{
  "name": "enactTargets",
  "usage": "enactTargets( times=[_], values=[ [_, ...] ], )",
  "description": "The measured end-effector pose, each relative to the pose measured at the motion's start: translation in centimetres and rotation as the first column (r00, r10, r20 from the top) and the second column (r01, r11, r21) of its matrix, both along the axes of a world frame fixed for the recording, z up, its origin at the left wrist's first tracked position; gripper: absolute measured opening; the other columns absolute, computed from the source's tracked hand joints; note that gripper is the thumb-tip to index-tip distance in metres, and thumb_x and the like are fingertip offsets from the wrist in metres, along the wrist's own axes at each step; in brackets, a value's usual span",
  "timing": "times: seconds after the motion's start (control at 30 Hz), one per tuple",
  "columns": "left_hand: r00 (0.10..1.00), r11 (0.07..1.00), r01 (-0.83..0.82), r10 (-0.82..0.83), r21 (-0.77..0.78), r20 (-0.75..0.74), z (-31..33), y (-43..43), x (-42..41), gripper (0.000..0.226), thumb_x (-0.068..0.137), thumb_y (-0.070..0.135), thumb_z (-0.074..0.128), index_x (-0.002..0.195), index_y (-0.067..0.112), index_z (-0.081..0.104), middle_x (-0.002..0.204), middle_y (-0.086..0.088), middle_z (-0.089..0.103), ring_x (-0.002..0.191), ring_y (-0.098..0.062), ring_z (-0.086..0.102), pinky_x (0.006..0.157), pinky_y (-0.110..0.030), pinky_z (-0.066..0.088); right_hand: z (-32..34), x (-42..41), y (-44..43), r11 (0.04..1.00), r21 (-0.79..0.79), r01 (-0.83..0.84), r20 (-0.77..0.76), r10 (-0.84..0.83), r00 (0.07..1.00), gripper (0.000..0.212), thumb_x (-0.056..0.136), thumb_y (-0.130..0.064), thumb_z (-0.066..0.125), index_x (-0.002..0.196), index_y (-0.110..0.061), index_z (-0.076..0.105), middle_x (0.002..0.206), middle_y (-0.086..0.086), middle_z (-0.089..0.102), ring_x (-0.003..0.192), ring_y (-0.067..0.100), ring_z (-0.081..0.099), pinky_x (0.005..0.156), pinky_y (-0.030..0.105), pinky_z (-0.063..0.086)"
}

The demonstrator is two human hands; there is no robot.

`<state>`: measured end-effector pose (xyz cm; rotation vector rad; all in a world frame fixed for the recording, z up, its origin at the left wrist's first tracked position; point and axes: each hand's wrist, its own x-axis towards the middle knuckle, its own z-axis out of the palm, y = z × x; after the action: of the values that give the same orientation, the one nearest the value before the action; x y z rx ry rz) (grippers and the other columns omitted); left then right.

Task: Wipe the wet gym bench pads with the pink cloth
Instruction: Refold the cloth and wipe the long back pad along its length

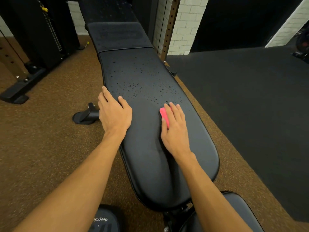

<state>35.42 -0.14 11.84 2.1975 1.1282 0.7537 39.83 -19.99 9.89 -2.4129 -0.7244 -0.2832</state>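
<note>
Lengthwise along the bench back pad (150, 169) lies the folded pink cloth (164, 115), far end pointing away, pressed under the right hand (175, 131), fingers flat and straight. Droplets (133, 91) bead just beyond its fingertips; the left hand (114, 114) rests flat on the pad's edge, holding nothing.

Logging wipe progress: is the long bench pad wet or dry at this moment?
Partly wet: droplets bead on the long pad beyond the pink cloth, which the right hand presses down; the near end looks dry.

Bench pad (143, 77) black, dotted with clear droplets. Cloth (164, 116) bright pink. Floor (50, 134) speckled brown; mat (250, 101) dark grey. Wall bricks (187, 22) white.
</note>
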Motion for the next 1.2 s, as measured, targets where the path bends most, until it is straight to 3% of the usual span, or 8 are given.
enactTargets(
  times=[0.2, 0.33, 0.5, 0.57, 0.7, 0.93, 1.13, 1.2],
  values=[
    [1.000, 0.998, -0.012, 0.012, 0.064, -0.009, 0.4, -0.4, -0.2, 0.067, 0.107, 0.035, 0.046, 0.163, 0.006, 0.024, 0.163, -0.017, 0.035, 0.147, -0.036, 0.040, 0.117, -0.055, 0.040, -0.6, -2.8, -2.1, 0.970, -0.086, -0.229, 0.072, 0.236, 0.969, 0.050, 0.115, -0.025, 0.046, 0.164, -0.018, 0.040, 0.173, -0.001, 0.032, 0.165, 0.017, 0.012, 0.134, 0.042, 0.020],
    [0.997, 0.962, 0.064, -0.052, 0.264, -0.054, 0.8, -1.1, -0.4, 0.059, 0.101, 0.029, 0.054, 0.154, 0.009, 0.041, 0.163, -0.017, 0.036, 0.152, -0.036, 0.033, 0.124, -0.052, 0.027, -0.8, -2.1, -4.7, 0.994, -0.061, -0.091, 0.042, 0.094, 0.995, 0.050, 0.116, -0.032, 0.045, 0.164, -0.019, 0.042, 0.173, -0.003, 0.032, 0.165, 0.015, 0.013, 0.135, 0.035, 0.017],
    [0.953, 0.883, 0.295, -0.244, 0.366, -0.181, 1.2, -1.3, 1.5, 0.053, 0.102, 0.030, 0.054, 0.150, 0.007, 0.053, 0.166, -0.014, 0.038, 0.160, -0.031, 0.024, 0.132, -0.053, 0.013, -0.2, 1.0, -1.8, 0.999, -0.015, 0.051, -0.012, -0.051, 0.999, 0.050, 0.115, -0.028, 0.043, 0.163, -0.013, 0.041, 0.171, 0.006, 0.036, 0.164, 0.027, 0.018, 0.131, 0.051, 0.024],
    [0.945, 0.882, 0.307, -0.239, 0.358, -0.222, 1.6, -1.3, 2.3, 0.056, 0.103, 0.034, 0.052, 0.153, 0.008, 0.050, 0.169, -0.013, 0.035, 0.161, -0.030, 0.021, 0.132, -0.053, 0.011, -0.1, 0.5, -1.1, 0.999, -0.021, -0.036, 0.008, 0.036, 0.999, 0.050, 0.115, -0.026, 0.043, 0.163, -0.014, 0.041, 0.171, 0.005, 0.035, 0.165, 0.025, 0.016, 0.131, 0.052, 0.023],
    [0.946, 0.870, 0.290, -0.199, 0.398, -0.255, 1.6, -1.6, 2.5, 0.059, 0.104, 0.040, 0.046, 0.157, 0.013, 0.047, 0.170, -0.011, 0.033, 0.161, -0.029, 0.020, 0.131, -0.054, 0.012, -0.4, -1.0, -4.2, 0.971, -0.093, -0.220, 0.070, 0.227, 0.971, 0.049, 0.115, -0.027, 0.046, 0.163, -0.018, 0.043, 0.172, -0.002, 0.034, 0.165, 0.015, 0.013, 0.134, 0.039, 0.019],
    [0.959, 0.878, 0.241, -0.151, 0.414, -0.239, 1.7, -1.9, 2.6, 0.060, 0.102, 0.042, 0.046, 0.156, 0.017, 0.048, 0.170, -0.007, 0.034, 0.162, -0.025, 0.020, 0.132, -0.053, 0.011, 0.1, 4.2, -2.6, 0.994, -0.009, 0.107, -0.030, -0.107, 0.994, 0.050, 0.116, -0.031, 0.040, 0.164, -0.016, 0.041, 0.173, 0.001, 0.033, 0.165, 0.021, 0.015, 0.133, 0.047, 0.023],
    [0.967, 0.872, 0.219, -0.134, 0.438, -0.217, 1.9, -2.1, 2.6, 0.058, 0.101, 0.040, 0.049, 0.154, 0.016, 0.051, 0.167, -0.008, 0.038, 0.160, -0.027, 0.025, 0.131, -0.054, 0.014, -0.2, 2.1, -4.1, 0.976, -0.089, -0.198, 0.093, 0.206, 0.974, 0.047, 0.115, -0.025, 0.047, 0.161, -0.017, 0.046, 0.170, -0.001, 0.038, 0.164, 0.016, 0.019, 0.134, 0.042, 0.021],
    [0.965, 0.873, 0.222, -0.134, 0.435, -0.225, 2.0, -2.2, 2.5, 0.058, 0.101, 0.040, 0.049, 0.155, 0.016, 0.050, 0.167, -0.009, 0.038, 0.160, -0.028, 0.025, 0.131, -0.054, 0.014, -0.3, 2.4, -5.9, 0.984, -0.075, -0.164, 0.109, 0.172, 0.979, 0.045, 0.115, -0.026, 0.049, 0.159, -0.017, 0.049, 0.169, -0.001, 0.041, 0.163, 0.015, 0.023, 0.133, 0.040, 0.024]
  ],
)
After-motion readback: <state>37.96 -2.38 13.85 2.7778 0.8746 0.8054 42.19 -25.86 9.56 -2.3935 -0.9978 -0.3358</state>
